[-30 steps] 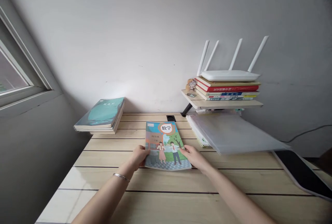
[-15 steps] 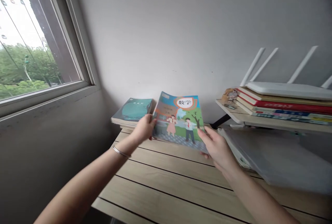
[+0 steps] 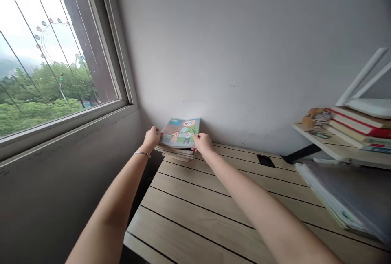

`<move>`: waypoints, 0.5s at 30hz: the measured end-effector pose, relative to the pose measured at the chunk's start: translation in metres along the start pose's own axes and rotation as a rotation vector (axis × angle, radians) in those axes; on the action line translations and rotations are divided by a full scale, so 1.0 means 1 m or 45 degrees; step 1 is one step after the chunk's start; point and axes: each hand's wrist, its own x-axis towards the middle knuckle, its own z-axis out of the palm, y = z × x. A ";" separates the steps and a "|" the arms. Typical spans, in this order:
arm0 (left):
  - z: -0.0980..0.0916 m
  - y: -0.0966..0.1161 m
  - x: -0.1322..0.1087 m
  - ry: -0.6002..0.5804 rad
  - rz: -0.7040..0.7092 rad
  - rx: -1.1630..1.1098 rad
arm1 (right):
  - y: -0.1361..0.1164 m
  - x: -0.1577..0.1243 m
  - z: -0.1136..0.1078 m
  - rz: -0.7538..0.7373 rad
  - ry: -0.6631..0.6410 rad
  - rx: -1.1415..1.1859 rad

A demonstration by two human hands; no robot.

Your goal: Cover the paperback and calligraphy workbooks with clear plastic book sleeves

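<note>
A colourful illustrated book [image 3: 181, 132] lies on top of a stack of books [image 3: 177, 152] in the far left corner of the wooden desk [image 3: 220, 211], against the wall. My left hand [image 3: 151, 138], with a thin bracelet at the wrist, grips the book's left edge. My right hand [image 3: 202, 142] grips its right edge. Both arms are stretched far forward. The fingers of both hands are curled on the book.
A window [image 3: 45, 68] fills the left wall. At the right, a small raised shelf [image 3: 342, 150] carries stacked books [image 3: 360, 127] and a white router [image 3: 371, 107]. Below it lie a translucent folder and papers [image 3: 345, 194]. A dark cutout [image 3: 265, 160] sits in the desk.
Both hands lifted the illustrated book off the middle of the desk and carried it left and away, onto the stack in the corner. The camera view swung left toward the window.
</note>
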 end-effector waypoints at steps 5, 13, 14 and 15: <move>0.012 -0.018 0.001 0.079 0.127 0.153 | 0.007 0.003 0.010 0.048 0.035 -0.114; 0.018 -0.026 -0.005 0.140 0.190 0.197 | 0.012 0.005 0.007 0.000 0.091 -0.281; 0.019 -0.026 -0.005 0.152 0.182 0.193 | 0.014 0.006 0.007 -0.014 0.100 -0.301; 0.020 -0.026 -0.005 0.162 0.173 0.186 | 0.015 0.007 0.007 -0.031 0.113 -0.319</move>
